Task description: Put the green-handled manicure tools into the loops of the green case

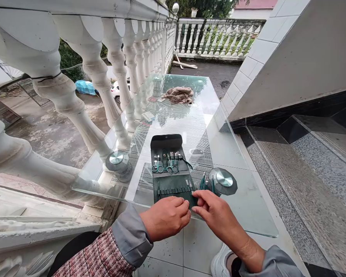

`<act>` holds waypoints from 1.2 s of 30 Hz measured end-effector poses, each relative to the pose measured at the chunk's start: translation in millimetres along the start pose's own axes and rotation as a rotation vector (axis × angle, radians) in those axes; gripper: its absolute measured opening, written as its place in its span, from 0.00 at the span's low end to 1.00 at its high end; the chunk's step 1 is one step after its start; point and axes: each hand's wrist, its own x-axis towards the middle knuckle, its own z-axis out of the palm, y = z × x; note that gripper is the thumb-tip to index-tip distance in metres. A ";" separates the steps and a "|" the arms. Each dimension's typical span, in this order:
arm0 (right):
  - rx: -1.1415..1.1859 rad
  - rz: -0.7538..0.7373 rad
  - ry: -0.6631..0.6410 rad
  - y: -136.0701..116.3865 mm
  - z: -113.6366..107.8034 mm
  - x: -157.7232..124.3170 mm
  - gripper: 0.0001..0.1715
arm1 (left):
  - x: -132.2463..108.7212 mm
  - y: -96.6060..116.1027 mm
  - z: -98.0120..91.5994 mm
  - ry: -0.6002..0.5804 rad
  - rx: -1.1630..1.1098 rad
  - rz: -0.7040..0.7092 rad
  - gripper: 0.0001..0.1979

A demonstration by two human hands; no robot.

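Note:
A dark green manicure case (170,181) lies unfolded on the glass table, its black flap at the far end. Nail clippers (172,156), small scissors (159,167) and other tools sit in its upper section. A few slim tools stand in the row of elastic loops lower down. My left hand (167,217) is closed at the case's near edge, fingertips bent together. Beside it, my right hand (213,207) pinches at the near right corner; what lies between the fingertips of either hand is too small to tell. Loose green-handled tools (204,181) lie just beyond my right hand.
Round metal-capped supports (224,179) show under the glass table (236,207). A crumpled brown cloth (178,95) and a small card (148,116) lie farther back. A white balustrade (89,73) runs along the left; stone steps (302,173) rise on the right.

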 end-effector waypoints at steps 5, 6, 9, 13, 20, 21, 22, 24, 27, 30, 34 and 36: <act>0.063 0.064 -0.046 -1.0 -2.7 -1.7 0.14 | -0.4 0.2 0.4 0.004 0.001 -0.006 0.07; 0.064 0.075 -0.052 -1.4 -3.3 -1.7 0.13 | -0.4 0.2 0.4 0.004 0.001 -0.005 0.07; 0.052 0.099 -0.044 -3.1 -4.7 0.0 0.11 | -0.1 -0.2 0.5 0.008 -0.001 0.003 0.08; 0.064 0.145 -0.059 -6.0 -5.0 4.1 0.10 | -0.1 -0.4 1.3 0.024 0.007 0.006 0.08; 0.117 0.165 -0.059 -0.7 -6.6 5.5 0.08 | -0.9 -0.6 1.0 0.034 0.015 0.016 0.09; 0.121 0.149 -0.024 2.2 -8.6 5.9 0.07 | -1.0 -0.7 0.8 0.033 0.019 0.018 0.09; 0.111 0.131 0.032 5.3 -11.0 6.4 0.06 | -1.1 -0.7 0.6 0.033 0.023 0.019 0.09; 0.042 0.079 0.182 11.4 -15.7 7.6 0.06 | -1.1 -0.6 0.1 0.030 0.032 0.018 0.09; -0.122 -0.072 0.317 16.8 -17.3 7.9 0.09 | -1.3 -0.5 -1.2 0.020 0.036 0.011 0.09; -0.287 -0.218 0.315 17.4 -9.7 4.5 0.13 | -2.2 -1.0 -3.2 0.030 0.029 0.008 0.09; -0.462 -0.324 0.344 17.4 2.3 -3.9 0.16 | -4.4 -2.4 -4.7 0.042 0.029 0.000 0.09; -0.533 -0.355 0.342 18.1 4.8 -8.2 0.16 | -5.1 -3.0 -4.2 0.048 0.029 -0.003 0.09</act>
